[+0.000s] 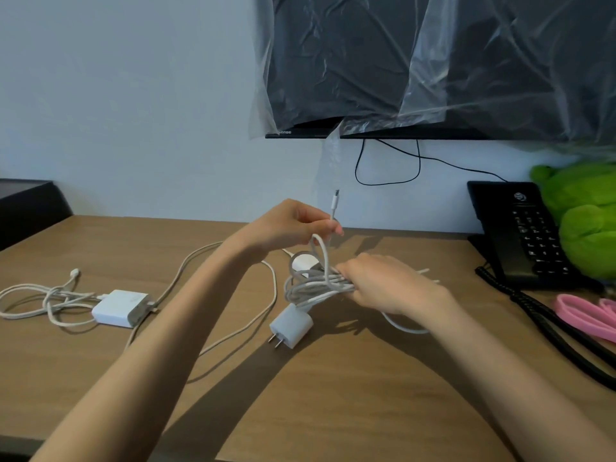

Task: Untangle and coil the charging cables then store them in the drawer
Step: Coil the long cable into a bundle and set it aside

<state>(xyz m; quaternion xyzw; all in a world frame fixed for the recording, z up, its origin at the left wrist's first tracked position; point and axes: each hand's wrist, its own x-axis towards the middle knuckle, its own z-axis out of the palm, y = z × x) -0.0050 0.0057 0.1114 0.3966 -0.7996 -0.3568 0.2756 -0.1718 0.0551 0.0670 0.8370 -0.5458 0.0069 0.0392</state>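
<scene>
My right hand grips a bundle of white cable loops just above the wooden desk. My left hand pinches the free end of that cable, its plug pointing up. A small white wall charger hangs from the bundle and lies on the desk, prongs toward me. To the left sits a larger white power adapter with a loose tangle of white cable. Another long white cable loops across the desk under my left forearm. No drawer shows.
A black desk phone with a coiled cord stands at the right, beside a green plush toy and a pink cable. A plastic-covered screen hangs on the wall above. A dark box sits far left.
</scene>
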